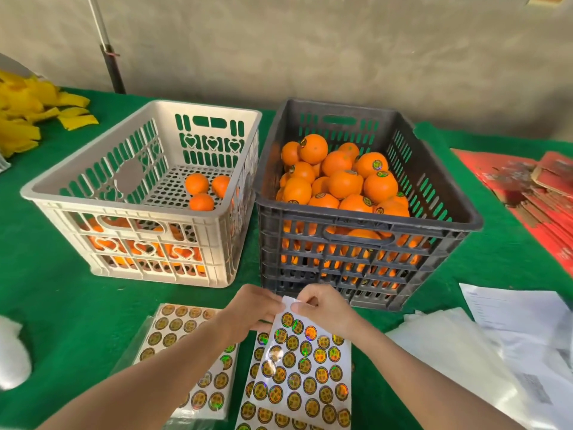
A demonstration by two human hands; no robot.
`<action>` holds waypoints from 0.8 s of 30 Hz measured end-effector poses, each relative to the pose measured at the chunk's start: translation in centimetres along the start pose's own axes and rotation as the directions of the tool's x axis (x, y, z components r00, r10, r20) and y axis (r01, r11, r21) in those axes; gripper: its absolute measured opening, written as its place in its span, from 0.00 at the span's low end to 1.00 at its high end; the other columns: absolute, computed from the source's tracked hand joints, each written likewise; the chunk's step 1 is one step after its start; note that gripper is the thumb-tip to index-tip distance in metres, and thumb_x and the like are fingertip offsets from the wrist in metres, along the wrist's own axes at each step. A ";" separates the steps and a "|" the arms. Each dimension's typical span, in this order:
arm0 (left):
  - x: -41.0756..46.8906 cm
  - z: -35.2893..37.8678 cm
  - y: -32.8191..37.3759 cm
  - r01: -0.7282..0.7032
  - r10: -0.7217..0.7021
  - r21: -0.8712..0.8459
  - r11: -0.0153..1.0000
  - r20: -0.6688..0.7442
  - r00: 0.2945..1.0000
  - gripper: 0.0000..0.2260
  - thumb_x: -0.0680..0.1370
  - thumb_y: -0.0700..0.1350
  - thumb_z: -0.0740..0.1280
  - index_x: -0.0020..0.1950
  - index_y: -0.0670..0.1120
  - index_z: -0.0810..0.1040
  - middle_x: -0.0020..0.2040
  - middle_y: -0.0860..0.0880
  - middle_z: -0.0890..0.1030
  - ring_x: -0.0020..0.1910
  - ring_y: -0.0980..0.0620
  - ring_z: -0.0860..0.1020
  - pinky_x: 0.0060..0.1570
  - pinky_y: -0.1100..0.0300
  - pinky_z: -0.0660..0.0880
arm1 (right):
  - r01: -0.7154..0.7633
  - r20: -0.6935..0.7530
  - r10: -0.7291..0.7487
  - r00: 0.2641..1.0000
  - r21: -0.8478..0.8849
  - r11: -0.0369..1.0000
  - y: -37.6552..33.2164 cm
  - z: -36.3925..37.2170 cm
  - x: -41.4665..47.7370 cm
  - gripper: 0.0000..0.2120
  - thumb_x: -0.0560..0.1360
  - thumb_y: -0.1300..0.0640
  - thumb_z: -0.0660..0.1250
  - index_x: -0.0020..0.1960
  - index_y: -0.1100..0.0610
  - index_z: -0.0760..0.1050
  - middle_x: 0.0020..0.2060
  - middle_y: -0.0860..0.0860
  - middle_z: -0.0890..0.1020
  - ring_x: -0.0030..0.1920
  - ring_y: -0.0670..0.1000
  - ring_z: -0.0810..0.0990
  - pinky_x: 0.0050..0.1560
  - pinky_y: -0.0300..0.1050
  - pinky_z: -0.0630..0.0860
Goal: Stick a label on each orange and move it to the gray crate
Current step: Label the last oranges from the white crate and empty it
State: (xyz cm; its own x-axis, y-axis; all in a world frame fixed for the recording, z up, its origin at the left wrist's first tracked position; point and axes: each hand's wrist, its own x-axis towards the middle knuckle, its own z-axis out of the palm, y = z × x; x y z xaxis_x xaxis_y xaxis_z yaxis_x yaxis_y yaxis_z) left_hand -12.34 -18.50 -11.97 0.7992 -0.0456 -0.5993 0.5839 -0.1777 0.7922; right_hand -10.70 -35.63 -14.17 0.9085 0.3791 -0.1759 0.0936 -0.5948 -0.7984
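A dark gray crate (446,193) at centre right is heaped with labelled oranges (344,183). Left of it, a white crate (93,169) holds several unlabelled oranges (196,183). In front of the crates, both my hands hold a sheet of round holographic labels (302,364) by its top edge. My left hand (251,308) grips the sheet's upper left corner. My right hand (322,308) pinches the top edge beside it. More label sheets (176,330) lie flat on the green cloth below.
Green cloth (52,290) covers the table. Yellow foam nets (28,116) pile up at far left. Red flattened cartons (533,193) lie at right, white papers and plastic bags (496,342) at lower right. A pole (108,54) stands behind.
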 end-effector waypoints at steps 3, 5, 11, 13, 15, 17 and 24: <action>0.6 0.3 0.0 -0.019 0.019 0.016 1.000 0.013 1.000 0.06 0.75 0.32 0.68 0.50 0.40 0.80 0.45 0.39 0.84 0.43 0.44 0.84 0.47 0.51 0.81 | 0.180 -0.133 -0.217 0.967 -0.248 0.952 0.3 0.2 -1.0 0.08 0.74 0.57 0.70 0.53 0.53 0.75 0.50 0.47 0.74 0.53 0.46 0.70 0.55 0.37 0.66; 0.9 0.1 -0.1 -0.037 0.036 0.034 0.999 0.043 0.998 0.06 0.75 0.32 0.67 0.47 0.42 0.80 0.44 0.41 0.84 0.42 0.46 0.84 0.45 0.53 0.82 | 0.313 -0.150 -0.387 0.910 -0.365 0.877 0.2 0.2 -1.3 0.09 0.73 0.58 0.71 0.53 0.54 0.80 0.48 0.50 0.75 0.51 0.48 0.69 0.56 0.43 0.66; 1.0 -0.5 0.0 -0.100 0.082 0.107 0.989 0.166 0.983 0.10 0.77 0.31 0.62 0.46 0.43 0.79 0.42 0.46 0.79 0.40 0.51 0.79 0.42 0.61 0.80 | 0.444 -0.049 -0.519 0.854 -0.454 0.773 -0.5 0.2 -1.6 0.01 0.72 0.62 0.71 0.43 0.57 0.82 0.38 0.53 0.76 0.42 0.53 0.74 0.41 0.44 0.69; 0.9 -0.2 0.1 -0.086 0.054 0.154 0.984 0.199 0.979 0.10 0.77 0.29 0.58 0.48 0.39 0.77 0.44 0.41 0.77 0.43 0.45 0.78 0.54 0.52 0.77 | 0.439 -0.035 -0.498 0.867 -0.419 0.795 -0.4 0.3 -1.6 0.02 0.74 0.62 0.69 0.42 0.58 0.79 0.39 0.53 0.76 0.41 0.51 0.74 0.41 0.46 0.72; 1.1 0.0 0.0 -0.088 0.064 0.160 0.983 0.148 0.987 0.09 0.76 0.28 0.60 0.50 0.32 0.78 0.45 0.35 0.80 0.44 0.42 0.80 0.57 0.47 0.77 | 0.417 -0.053 -0.464 0.884 -0.359 0.835 -0.1 0.4 -1.5 0.03 0.75 0.63 0.65 0.44 0.59 0.77 0.40 0.51 0.77 0.41 0.48 0.74 0.41 0.50 0.74; 1.1 0.1 -0.2 -0.110 0.094 0.142 0.984 0.113 0.989 0.09 0.76 0.28 0.63 0.53 0.32 0.79 0.49 0.32 0.81 0.44 0.39 0.82 0.52 0.47 0.80 | 0.368 -0.082 -0.414 0.907 -0.323 0.872 -0.1 0.4 -1.5 0.03 0.77 0.63 0.63 0.47 0.60 0.76 0.40 0.51 0.78 0.41 0.48 0.76 0.42 0.53 0.75; 0.6 -0.5 0.4 -0.360 0.389 0.466 0.808 0.037 0.921 0.08 0.76 0.37 0.65 0.53 0.43 0.80 0.39 0.53 0.78 0.34 0.59 0.76 0.40 0.67 0.75 | 0.492 -0.185 -0.517 0.835 -0.169 0.854 -3.9 -0.6 -1.9 0.03 0.77 0.64 0.64 0.48 0.61 0.78 0.42 0.51 0.78 0.41 0.47 0.76 0.43 0.42 0.75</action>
State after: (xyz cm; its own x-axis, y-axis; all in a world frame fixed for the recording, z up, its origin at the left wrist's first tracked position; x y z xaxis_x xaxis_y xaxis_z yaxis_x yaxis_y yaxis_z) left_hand -11.55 -18.10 -11.92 0.9574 -0.1476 -0.2481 0.1175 -0.5856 0.8021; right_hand -12.55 -34.41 -10.34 0.7860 0.4931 0.3728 0.5954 -0.4415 -0.6712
